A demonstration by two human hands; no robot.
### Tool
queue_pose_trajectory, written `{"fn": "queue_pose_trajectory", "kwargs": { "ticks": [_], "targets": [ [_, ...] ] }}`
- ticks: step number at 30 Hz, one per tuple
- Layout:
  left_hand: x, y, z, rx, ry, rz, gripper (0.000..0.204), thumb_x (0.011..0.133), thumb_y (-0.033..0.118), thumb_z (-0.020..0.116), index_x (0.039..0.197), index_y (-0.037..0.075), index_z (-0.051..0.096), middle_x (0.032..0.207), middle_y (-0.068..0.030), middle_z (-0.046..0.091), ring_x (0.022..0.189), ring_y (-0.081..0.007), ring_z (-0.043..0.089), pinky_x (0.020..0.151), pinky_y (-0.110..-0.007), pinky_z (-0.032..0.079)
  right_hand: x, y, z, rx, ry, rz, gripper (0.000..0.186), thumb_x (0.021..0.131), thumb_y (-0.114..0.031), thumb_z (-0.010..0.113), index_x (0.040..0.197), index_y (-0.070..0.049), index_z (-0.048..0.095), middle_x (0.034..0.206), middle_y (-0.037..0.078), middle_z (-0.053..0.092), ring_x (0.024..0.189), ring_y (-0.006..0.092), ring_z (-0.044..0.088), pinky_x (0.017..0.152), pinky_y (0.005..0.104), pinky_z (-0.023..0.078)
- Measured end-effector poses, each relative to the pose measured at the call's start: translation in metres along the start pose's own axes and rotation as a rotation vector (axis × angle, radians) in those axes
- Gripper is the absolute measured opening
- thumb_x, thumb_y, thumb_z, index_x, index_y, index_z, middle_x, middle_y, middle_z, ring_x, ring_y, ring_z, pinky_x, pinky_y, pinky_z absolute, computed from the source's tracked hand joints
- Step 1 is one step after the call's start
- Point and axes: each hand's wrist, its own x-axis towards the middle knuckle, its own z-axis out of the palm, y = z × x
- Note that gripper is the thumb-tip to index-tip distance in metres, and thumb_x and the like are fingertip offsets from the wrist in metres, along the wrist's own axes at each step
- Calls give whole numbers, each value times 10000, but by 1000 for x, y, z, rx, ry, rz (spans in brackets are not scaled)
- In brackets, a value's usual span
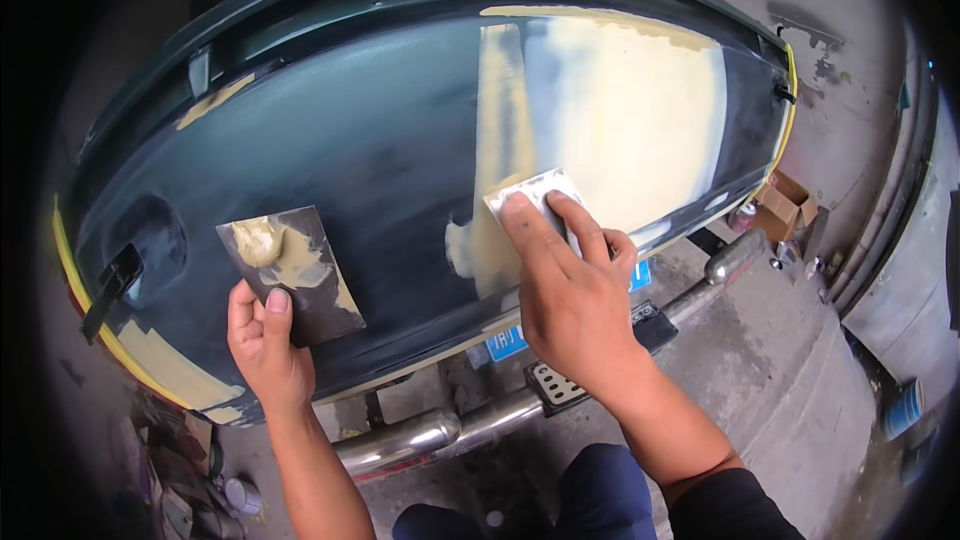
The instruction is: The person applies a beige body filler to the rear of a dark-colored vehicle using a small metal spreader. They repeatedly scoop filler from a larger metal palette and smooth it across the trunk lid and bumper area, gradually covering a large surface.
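Note:
My left hand (268, 340) grips a dark flat putty board (338, 302), thumb on its face. A lump of cream body filler (257, 240) sits near the board's upper left corner, with smears beside it. In my right hand (580, 305) is a pale, flat putty spreader (540, 182), its fingers laid along the face. The spreader lies against the dark vehicle panel (370, 160), at the lower end of a narrow filler strip (502, 90). A wide cream patch (645, 115) covers the panel to the right of the strip. The spreader's working edge is partly hidden by my fingers.
Below the panel runs a chrome bumper tube (405, 440) with a perforated step pad (555, 387). A blue plate (507, 343) is partly covered by my right arm. An open cardboard box (787, 202) and a blue bucket (903, 410) stand at right; clutter lies lower left.

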Motion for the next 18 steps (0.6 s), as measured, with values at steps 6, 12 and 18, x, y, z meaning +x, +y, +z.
{"fn": "queue_pose_trajectory", "kwargs": {
  "ticks": [6, 12, 18],
  "targets": [
    [-3, -2, 3, 1, 9, 18, 334, 993, 124, 679, 1267, -30, 568, 1172, -97, 691, 1068, -131, 627, 1017, -291, 448, 4, -10, 16, -17, -25, -86, 579, 795, 9, 636, 1367, -81, 616, 1444, 62, 608, 1287, 302, 547, 907, 515, 381],
    [-3, -2, 5, -5, 14, 11, 328, 996, 114, 673, 1270, -34, 572, 1160, -91, 694, 1052, -126, 631, 1015, -288, 450, -43, -5, 26, -35, -145, -102, 605, 781, 0, 650, 1378, -94, 617, 1439, 54, 612, 1308, 298, 519, 907, 553, 387],
    [0, 2, 4, 18, 6, 31, 321, 997, 110, 668, 1269, -33, 572, 1174, -97, 699, 1066, -126, 632, 1011, -285, 452, -7, 9, -13, 15, -47, 15, 601, 824, 61, 601, 1410, -69, 576, 1385, 101, 646, 1262, 352, 570, 921, 510, 374]
  ]
}}
